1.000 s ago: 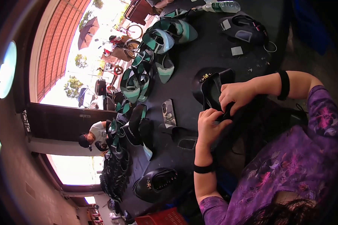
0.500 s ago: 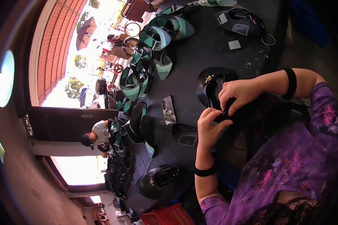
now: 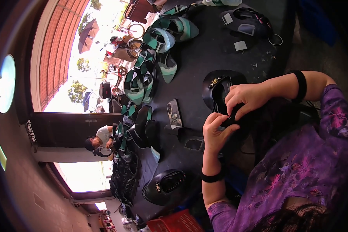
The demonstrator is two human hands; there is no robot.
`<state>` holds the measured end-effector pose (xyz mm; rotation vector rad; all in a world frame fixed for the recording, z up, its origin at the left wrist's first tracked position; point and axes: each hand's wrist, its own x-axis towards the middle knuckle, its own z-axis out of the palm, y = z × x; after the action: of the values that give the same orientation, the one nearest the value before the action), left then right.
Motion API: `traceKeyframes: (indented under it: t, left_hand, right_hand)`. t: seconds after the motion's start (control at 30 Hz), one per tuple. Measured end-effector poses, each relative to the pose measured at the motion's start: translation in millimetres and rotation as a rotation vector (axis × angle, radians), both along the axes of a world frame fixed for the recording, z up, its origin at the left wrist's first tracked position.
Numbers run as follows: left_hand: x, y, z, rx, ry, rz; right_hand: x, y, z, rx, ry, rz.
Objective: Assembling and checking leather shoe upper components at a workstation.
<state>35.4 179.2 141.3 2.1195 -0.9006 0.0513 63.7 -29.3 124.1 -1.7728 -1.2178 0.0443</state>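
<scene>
A black shoe upper (image 3: 211,92) with a gold-coloured buckle lies at the edge of the dark table in front of me. My right hand (image 3: 246,99) is closed on its near edge, thumb and fingers pinched together. Just below, my left hand (image 3: 216,133) pinches the same dark edge between thumb and forefinger. The bit between the fingertips is dark and mostly hidden by them. Close to my left hand lies a flat black upper piece (image 3: 193,144) with a window-like opening.
A phone (image 3: 174,113) lies mid-table. Another buckled black upper (image 3: 164,187) sits nearby, above a red crate (image 3: 176,222). Green and black uppers (image 3: 158,38) pile along the far edge. A dark upper (image 3: 245,21) lies at the top right. Beyond the table, a co-worker (image 3: 102,137) handles something dark.
My hands stay almost in place on the black shoe upper. The co-worker's arms and the dark thing they handle have shifted. The whole view has moved slightly.
</scene>
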Motion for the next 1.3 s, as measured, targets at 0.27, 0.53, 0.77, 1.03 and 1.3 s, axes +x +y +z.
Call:
traceKeyframes:
  t: [0.27,0.53,0.77,1.03,1.3]
  left_hand:
    - [4,1,-3,-0.006,-0.032,0.011]
    - [4,1,-4,-0.028,-0.024,0.012]
    - [-1,1,-6,-0.030,-0.037,0.008]
    - [-4,-3,-6,-0.066,0.004,-0.006]
    - [8,2,-10,-0.097,0.078,-0.001]
  right_hand:
    - [2,1,-3,-0.035,0.026,-0.007]
    - [1,1,-3,-0.012,0.034,-0.007]
    - [-7,-1,0,0.005,0.044,-0.026]
    - [-10,-3,5,-0.026,0.055,-0.023]
    - [3,3,3,-0.025,0.069,-0.025]
